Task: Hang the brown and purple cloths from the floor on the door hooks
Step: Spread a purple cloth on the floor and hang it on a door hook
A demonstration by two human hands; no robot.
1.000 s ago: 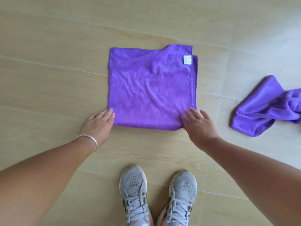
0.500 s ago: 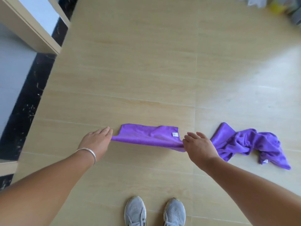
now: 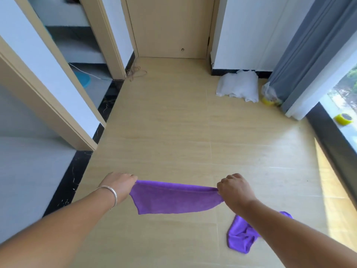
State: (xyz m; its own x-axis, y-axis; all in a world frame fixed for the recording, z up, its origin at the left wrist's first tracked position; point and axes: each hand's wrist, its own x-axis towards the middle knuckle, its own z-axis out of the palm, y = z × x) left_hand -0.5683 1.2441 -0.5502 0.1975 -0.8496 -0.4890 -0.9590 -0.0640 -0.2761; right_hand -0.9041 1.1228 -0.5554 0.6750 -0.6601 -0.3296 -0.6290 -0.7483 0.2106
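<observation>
A folded purple cloth (image 3: 173, 199) hangs in the air, stretched between my two hands above the floor. My left hand (image 3: 119, 183) grips its left corner, and my right hand (image 3: 234, 187) grips its right corner. A second purple cloth (image 3: 241, 236) lies crumpled on the floor under my right forearm, partly hidden by it. A beige door (image 3: 170, 26) stands shut at the far end of the room. No hooks and no brown cloth are in view.
A white bundle (image 3: 238, 86) lies by the far wall. A grey curtain (image 3: 309, 51) hangs on the right beside a window sill with a yellow tape roll (image 3: 344, 119). Door frames (image 3: 48, 105) open on the left. A loose cord (image 3: 136, 73) lies near the door.
The purple cloth has been lifted off the floor and now hangs between both hands. The view has tilted up from the floor to the door and the room ahead.
</observation>
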